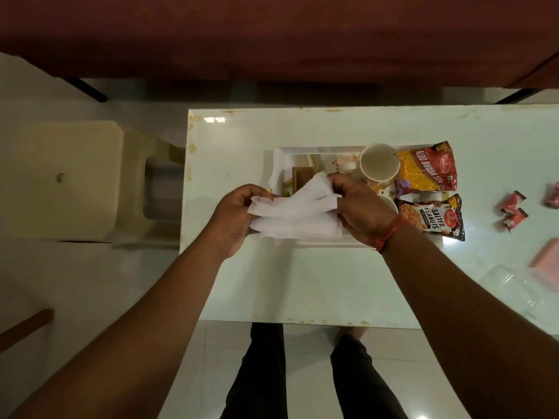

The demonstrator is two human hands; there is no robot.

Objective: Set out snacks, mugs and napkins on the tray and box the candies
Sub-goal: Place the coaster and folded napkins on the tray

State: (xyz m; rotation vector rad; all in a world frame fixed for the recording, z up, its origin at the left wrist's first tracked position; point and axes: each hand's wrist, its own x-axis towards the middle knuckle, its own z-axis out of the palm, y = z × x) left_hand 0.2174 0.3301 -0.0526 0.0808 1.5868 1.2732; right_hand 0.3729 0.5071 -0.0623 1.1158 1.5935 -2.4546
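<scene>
White napkins (295, 213) are gripped at both ends by the left hand (233, 219) and right hand (360, 207), held above the tray (317, 244). The napkin step is in hand; next, they need laying down flat. Candies (512, 211) wait unboxed at three o'clock.

Mug (379, 163) and snack packets (427, 167) on tray (320, 244), candies (513, 210) right

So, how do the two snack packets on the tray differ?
The Aloo Bhujia Sev packet is red and yellow and lies farther away, beside the mug. The Salted Peanuts packet is dark and lies nearer, by the right hand. Both lie flat at the tray's right end.
</scene>
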